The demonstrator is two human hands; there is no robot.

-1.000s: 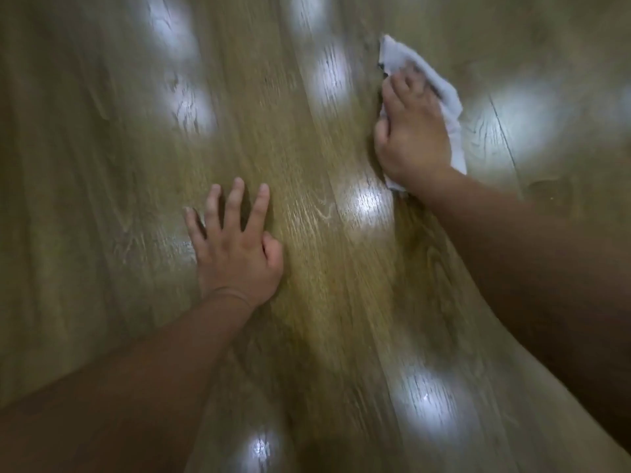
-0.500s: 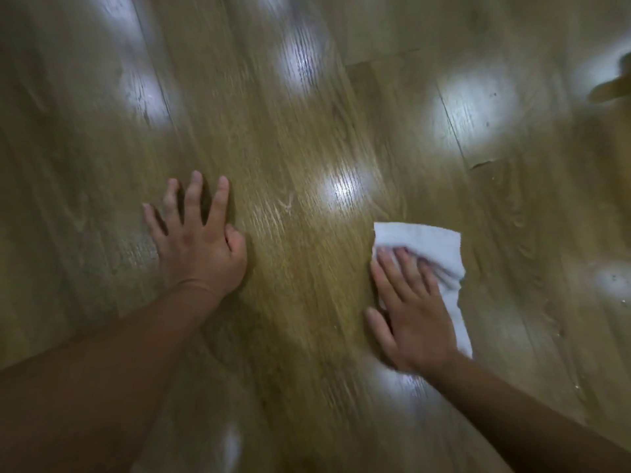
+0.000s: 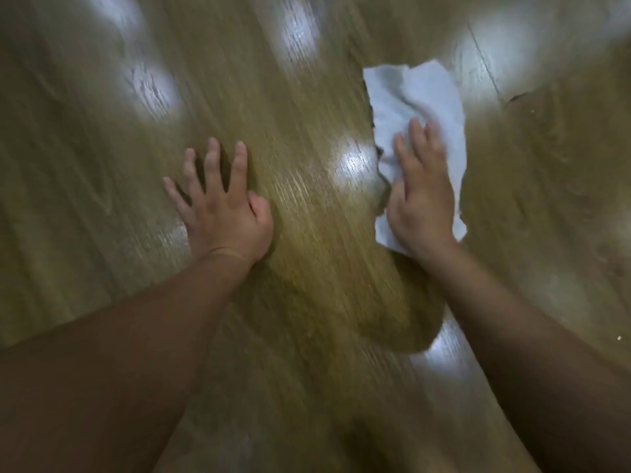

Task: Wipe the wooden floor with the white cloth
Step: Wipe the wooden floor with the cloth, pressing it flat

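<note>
Under the right hand (image 3: 420, 203), on the glossy brown wooden plank floor (image 3: 307, 268), a crumpled white rectangular cloth (image 3: 420, 97) is lying spread, its far end reaching past the fingertips toward a plank seam (image 3: 485, 63). That hand is pressing it down with a flat palm and straight fingers, gripping nothing, likely so the cloth drags evenly. Well apart on bare floor, the left hand (image 3: 222, 213) is resting splayed open and empty, seemingly bracing the person's weight.
</note>
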